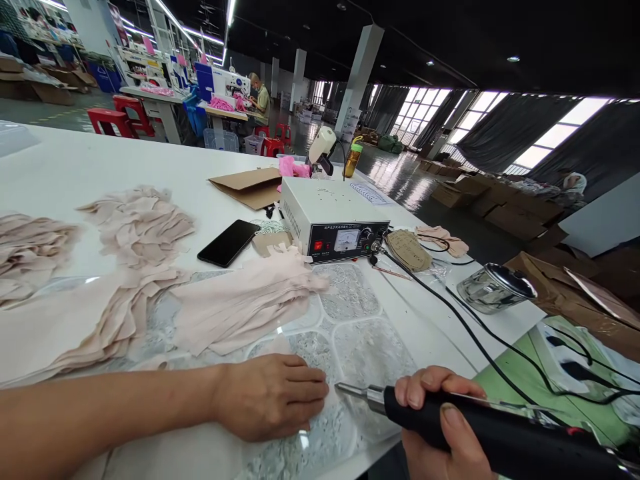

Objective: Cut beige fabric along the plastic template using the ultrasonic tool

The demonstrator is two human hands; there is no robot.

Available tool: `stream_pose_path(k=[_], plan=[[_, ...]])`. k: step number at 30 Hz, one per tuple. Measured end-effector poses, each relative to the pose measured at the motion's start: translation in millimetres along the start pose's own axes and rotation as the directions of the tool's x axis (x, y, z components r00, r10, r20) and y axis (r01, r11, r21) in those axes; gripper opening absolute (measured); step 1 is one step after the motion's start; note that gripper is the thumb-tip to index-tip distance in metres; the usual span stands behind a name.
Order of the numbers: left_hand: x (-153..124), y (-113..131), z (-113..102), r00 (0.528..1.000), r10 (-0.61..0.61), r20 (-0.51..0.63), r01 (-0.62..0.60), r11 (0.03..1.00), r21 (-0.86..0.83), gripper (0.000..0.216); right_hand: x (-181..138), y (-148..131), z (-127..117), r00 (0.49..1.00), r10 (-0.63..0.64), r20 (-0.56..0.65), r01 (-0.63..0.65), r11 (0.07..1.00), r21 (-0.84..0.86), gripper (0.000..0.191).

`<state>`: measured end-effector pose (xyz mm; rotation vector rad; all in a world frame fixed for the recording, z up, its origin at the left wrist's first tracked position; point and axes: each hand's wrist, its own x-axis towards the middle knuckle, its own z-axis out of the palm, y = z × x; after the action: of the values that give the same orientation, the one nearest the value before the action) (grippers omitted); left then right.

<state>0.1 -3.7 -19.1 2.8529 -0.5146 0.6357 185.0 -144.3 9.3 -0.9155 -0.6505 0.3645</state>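
My left hand (273,395) lies flat, fingers stretched out, pressing a thin pale piece on a clear textured sheet (357,347) at the table's near edge. My right hand (440,427) is wrapped round a black handheld tool (500,437), whose metal tip (350,390) points left, close to my left fingertips. A black cable (465,327) runs from the tool to a white control box (333,220) with a meter and knobs. A stack of pinkish-beige fabric strips (240,300) lies just beyond my left hand.
More fabric piles (140,223) lie to the left, with a black phone (229,243), cardboard (250,187) and a metal lidded pot (493,287) nearby. A person sits at a sewing machine (257,100) far off. Cardboard boxes (500,207) line the right floor.
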Motion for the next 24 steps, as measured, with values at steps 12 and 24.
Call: stream_pose_path(k=[12,24], plan=[[0.4,0.7,-0.3,1.000,-0.001,0.003,0.001,1.000,0.023,0.027,-1.5,1.1,1.0,0.997,0.035,0.063,-0.033,0.999,-0.031,0.009],[0.1,0.8,1.0,1.000,-0.008,0.005,0.007,1.000,0.018,0.030,-5.2,-9.4,-9.0,0.999,0.031,0.031,-0.032,0.999,0.016,0.009]])
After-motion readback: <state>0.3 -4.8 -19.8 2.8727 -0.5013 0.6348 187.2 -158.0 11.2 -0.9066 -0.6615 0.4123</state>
